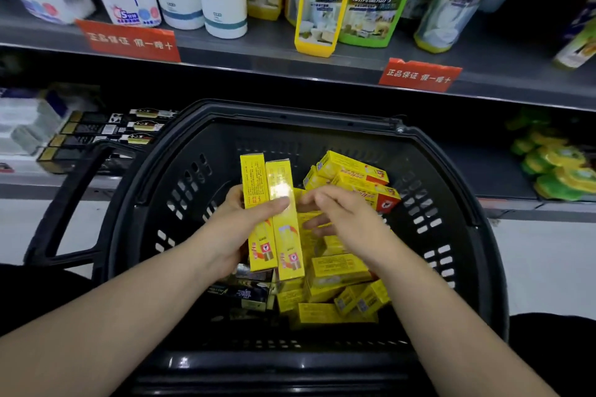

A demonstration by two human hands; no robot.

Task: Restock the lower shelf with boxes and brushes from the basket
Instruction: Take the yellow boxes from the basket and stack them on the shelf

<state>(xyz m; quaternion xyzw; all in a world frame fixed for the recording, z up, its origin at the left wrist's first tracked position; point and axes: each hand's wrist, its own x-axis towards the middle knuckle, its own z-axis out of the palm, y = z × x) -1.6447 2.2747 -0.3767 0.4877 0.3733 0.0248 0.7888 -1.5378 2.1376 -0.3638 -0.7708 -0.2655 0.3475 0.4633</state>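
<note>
left hand [232, 229] grips two yellow boxes [274, 216] | right hand [342, 219] fingers loosely curled, empty | tag [419, 76] "正品保证"

L hand [237, 229]: palm up, fingers curled, thumb pressed across, gripping two long yellow boxes [272, 216] side by side. R hand [343, 219]: palm down, fingers loosely bent, fingertips by the boxes' edge. Both forearms bare, extended fwd, converging

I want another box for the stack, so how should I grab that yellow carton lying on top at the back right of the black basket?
Pinch the yellow carton across its long side faces from above with the right hand. It lies flat, uppermost, top face exposed.
</note>
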